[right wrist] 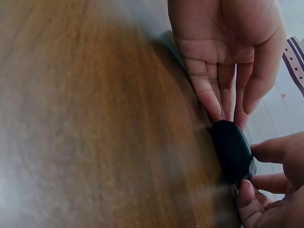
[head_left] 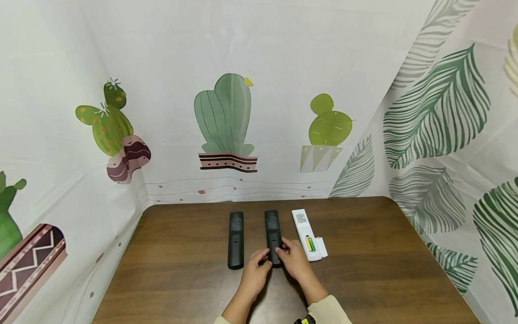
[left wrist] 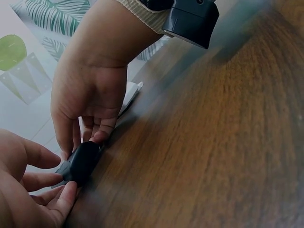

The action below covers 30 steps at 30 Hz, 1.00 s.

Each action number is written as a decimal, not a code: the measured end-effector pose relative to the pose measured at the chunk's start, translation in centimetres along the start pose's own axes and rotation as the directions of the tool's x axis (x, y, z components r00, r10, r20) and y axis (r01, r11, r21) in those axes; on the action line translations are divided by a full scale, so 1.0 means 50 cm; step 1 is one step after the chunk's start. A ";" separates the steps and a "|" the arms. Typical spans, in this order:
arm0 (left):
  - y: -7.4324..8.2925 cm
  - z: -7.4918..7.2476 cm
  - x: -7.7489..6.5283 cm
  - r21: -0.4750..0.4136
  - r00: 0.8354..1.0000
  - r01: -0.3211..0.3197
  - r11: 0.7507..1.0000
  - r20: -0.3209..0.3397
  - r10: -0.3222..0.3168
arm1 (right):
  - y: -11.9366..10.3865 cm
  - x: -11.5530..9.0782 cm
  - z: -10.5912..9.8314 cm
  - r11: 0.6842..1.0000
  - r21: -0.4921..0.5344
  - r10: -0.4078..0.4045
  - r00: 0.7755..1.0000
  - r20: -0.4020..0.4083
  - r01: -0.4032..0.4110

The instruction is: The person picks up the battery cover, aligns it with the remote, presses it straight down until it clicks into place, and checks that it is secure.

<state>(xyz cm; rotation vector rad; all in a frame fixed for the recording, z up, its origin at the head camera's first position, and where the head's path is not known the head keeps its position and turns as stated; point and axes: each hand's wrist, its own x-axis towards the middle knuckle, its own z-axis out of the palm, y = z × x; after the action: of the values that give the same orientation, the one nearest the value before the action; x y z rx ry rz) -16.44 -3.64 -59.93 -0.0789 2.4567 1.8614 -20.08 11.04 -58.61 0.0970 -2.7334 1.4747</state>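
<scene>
In the head view a black remote control (head_left: 273, 234) lies back side up on the table, the middle one of three. My left hand (head_left: 256, 271) holds its lower left edge with the fingertips. From the other side my right hand (head_left: 294, 260) grips the lower right edge, the thumb on the back face. Both wrist views show the rounded near end of the remote (left wrist: 84, 161) between the fingers of the two hands. Just right of it is a white remote control (head_left: 303, 227), its compartment uncovered with green and yellow batteries (head_left: 310, 244) inside.
Another black remote control (head_left: 236, 240) lies to the left, back side up. The white battery cover (head_left: 321, 247) is beside the white remote. Everything stands on a brown wooden table (head_left: 174, 270); a printed cloth (head_left: 283, 54) hangs behind it.
</scene>
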 end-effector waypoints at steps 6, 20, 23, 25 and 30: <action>-0.001 -0.001 -0.002 -0.007 1.000 -0.009 1.000 0.006 0.009 | 0.000 -0.002 0.000 1.000 -0.010 0.016 1.000 -0.002 -0.016; -0.001 0.001 -0.001 -0.019 1.000 -0.004 1.000 0.011 0.004 | 0.004 0.000 -0.001 0.999 0.014 0.046 0.999 0.005 -0.046; -0.001 0.002 -0.001 -0.038 1.000 0.005 0.999 0.004 -0.005 | 0.003 0.000 -0.001 0.998 0.026 0.057 0.998 0.003 -0.057; -0.002 0.001 -0.001 -0.056 1.000 0.003 0.998 0.002 -0.003 | 0.001 -0.001 -0.002 0.998 0.034 0.062 0.998 0.000 -0.061; 0.000 -0.001 -0.003 -0.118 1.000 0.010 0.993 -0.002 -0.011 | -0.003 -0.001 -0.002 0.997 0.042 0.066 0.998 -0.006 -0.066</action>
<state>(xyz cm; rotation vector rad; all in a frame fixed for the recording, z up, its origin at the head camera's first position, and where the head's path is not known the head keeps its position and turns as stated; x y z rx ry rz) -16.31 -3.66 -59.89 -0.0998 2.3411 2.0025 -20.03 11.07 -58.43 0.0023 -2.7260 1.5447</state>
